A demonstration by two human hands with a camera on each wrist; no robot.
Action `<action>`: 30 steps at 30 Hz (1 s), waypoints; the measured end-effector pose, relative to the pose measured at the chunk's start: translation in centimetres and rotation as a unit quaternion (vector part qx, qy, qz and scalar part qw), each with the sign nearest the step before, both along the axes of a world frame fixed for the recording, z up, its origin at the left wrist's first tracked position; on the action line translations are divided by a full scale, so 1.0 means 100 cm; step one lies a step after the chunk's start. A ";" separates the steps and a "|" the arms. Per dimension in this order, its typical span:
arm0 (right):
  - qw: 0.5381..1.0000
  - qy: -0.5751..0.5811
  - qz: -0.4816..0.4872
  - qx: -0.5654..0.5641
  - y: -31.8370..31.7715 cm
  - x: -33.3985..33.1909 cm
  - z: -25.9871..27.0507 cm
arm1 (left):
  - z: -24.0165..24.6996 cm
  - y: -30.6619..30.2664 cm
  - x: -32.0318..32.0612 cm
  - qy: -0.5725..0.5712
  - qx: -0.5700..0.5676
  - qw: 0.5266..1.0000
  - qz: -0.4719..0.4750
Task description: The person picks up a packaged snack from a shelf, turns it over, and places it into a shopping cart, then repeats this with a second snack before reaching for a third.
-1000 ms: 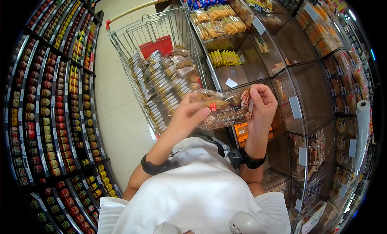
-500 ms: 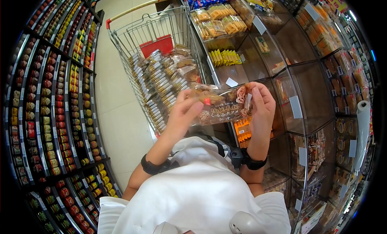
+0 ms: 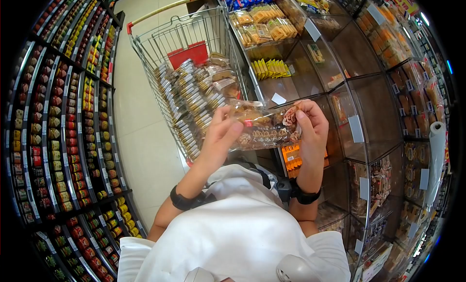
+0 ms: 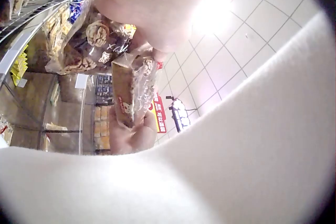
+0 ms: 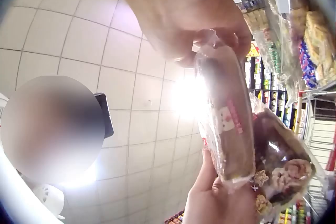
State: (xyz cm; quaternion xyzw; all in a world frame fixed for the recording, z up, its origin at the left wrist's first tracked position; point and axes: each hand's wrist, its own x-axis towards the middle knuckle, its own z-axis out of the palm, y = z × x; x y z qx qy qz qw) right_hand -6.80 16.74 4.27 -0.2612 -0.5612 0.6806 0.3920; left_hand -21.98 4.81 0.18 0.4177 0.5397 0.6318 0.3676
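Observation:
Between my two hands is a clear snack packet (image 3: 264,134) with a dark printed band, pale lettering and walnut pictures. My left hand (image 3: 217,141) grips its left end, thumb over the wrapper. At the other end, my right hand (image 3: 313,126) pinches the corner beside a walnut picture. The right wrist view shows a brown packet (image 5: 226,119) edge-on from right fingertips to left hand, with a second walnut-printed bag (image 5: 283,169) behind it. In the left wrist view, that bag (image 4: 81,48) hangs beside the left hand (image 4: 152,8).
A wire shopping cart (image 3: 150,41) with a red panel stands ahead, loaded with rows of packaged goods (image 3: 194,95). Clear shelf bins (image 3: 359,95) on the right hold snack packs. Orange packs (image 3: 292,160) lie below my right hand. Shelves of jars (image 3: 58,131) line the left.
The packet has tipped nearly level, its right end lower. My left thumb has moved off the printed front toward the left end. My right hand has shifted slightly left, its thumb now beside the walnut picture.

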 end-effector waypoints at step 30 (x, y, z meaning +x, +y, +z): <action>0.999 -0.022 0.041 -0.019 0.008 -0.005 -0.003 | -0.001 0.008 -0.002 0.075 -0.040 0.993 0.078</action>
